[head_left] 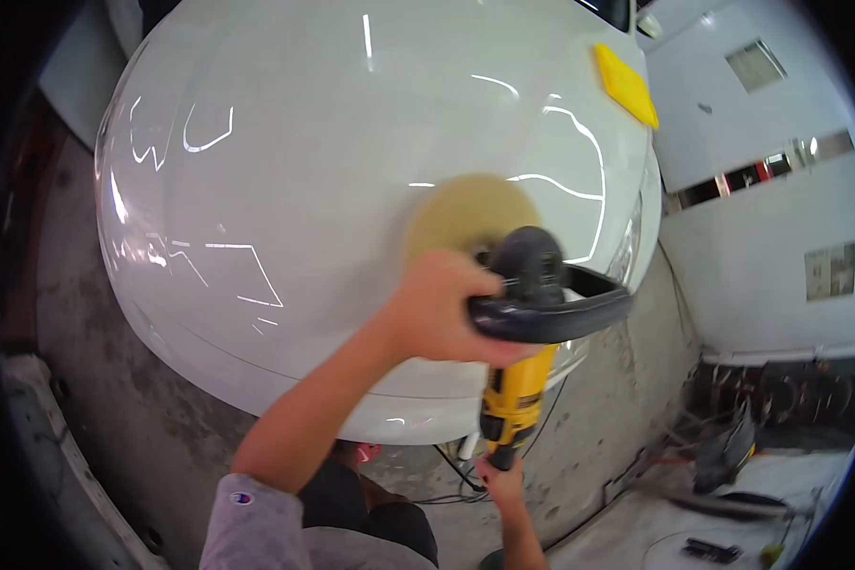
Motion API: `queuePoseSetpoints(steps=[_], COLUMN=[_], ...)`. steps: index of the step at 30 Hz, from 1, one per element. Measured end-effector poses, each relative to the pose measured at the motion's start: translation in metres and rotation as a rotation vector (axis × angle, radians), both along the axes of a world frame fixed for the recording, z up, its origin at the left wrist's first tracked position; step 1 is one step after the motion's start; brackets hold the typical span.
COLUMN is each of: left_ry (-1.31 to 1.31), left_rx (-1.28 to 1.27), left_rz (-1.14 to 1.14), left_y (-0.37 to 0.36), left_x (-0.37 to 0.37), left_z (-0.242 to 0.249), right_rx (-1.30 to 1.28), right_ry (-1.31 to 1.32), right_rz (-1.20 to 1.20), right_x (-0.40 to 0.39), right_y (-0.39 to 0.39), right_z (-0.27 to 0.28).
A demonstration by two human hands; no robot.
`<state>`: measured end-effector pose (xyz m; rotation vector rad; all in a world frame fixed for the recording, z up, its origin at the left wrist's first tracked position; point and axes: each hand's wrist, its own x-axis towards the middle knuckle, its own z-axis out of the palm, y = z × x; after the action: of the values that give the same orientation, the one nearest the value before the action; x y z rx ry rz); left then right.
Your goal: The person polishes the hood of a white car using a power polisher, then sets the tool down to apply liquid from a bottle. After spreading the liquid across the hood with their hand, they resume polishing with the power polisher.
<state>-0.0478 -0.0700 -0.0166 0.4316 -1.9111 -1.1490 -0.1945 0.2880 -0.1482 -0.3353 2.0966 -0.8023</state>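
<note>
A yellow and black polisher (pixel 520 388) is held over the white car hood (pixel 285 171). Its round, pale yellow pad (pixel 467 211) lies against the hood's paint and looks blurred. My left hand (pixel 439 306) is closed around the black loop handle (pixel 551 323) near the polisher's head. Farther back, my right hand (pixel 504 481) grips the narrow rear end of the tool, below the front edge of the hood. Part of the pad is hidden behind my left hand and the polisher's black head.
A folded yellow cloth (pixel 625 87) rests on the hood's right edge. Dark cables (pixel 446 498) run over the concrete floor (pixel 627 366). White panels (pixel 760 223) stand to the right. Car parts (pixel 731 446) lie at lower right, and a pale panel (pixel 57 446) is at left.
</note>
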Motion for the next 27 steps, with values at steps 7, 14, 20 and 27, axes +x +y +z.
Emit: queuePoseSetpoints(steps=[7,14,20,27], left_ry=[-0.130,-0.173,-0.340,-0.354], left_rx=[-0.109,-0.116,-0.067,-0.217], left_rz=[-0.183,-0.398,-0.539,-0.776], left_y=[0.051,0.041,-0.020,-0.047], left_x=[0.075,0.067,0.036,0.077], left_z=[-0.017,-0.025,0.012,0.020], right_rx=[-0.083,-0.145,-0.153,-0.268], right_ry=[-0.148,-0.085,-0.239,-0.340], right_rz=[-0.060,-0.195,-0.386,-0.562], right_x=[0.125,0.180,0.237,0.376], right_y=[0.033,0.037,-0.044,-0.104], right_z=[-0.044,-0.066,-0.008,-0.029])
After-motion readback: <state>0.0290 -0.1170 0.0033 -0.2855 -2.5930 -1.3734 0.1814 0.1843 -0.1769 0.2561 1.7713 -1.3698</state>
